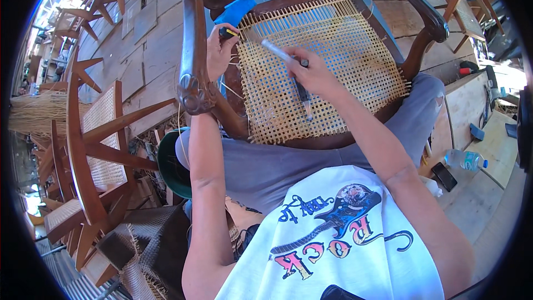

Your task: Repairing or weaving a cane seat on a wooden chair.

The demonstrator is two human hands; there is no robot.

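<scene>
A wooden armchair (195, 33) stands before me, with a sheet of woven cane (333, 72) over its seat frame and loose strand ends along the edges. At the seat's far left, my left hand (217, 53) is closed round a short tool with a black and yellow handle (227, 33); its lower end is hidden. Above the cane, my right hand (313, 72) grips a hammer by its pale grey shaft (276, 51). The hammer's far end is smeared and points toward my left hand. A dark tool with a clear tip (303, 100) shows below my right hand, apparently on the cane.
Blue cloth (239, 10) lies by the seat's back left corner. Wooden chair frames (83, 144) crowd the left side. On the right-hand boards are a water bottle (465, 160), a phone (444, 178) and a blue block (476, 131). A green container (172, 164) stands by my left leg.
</scene>
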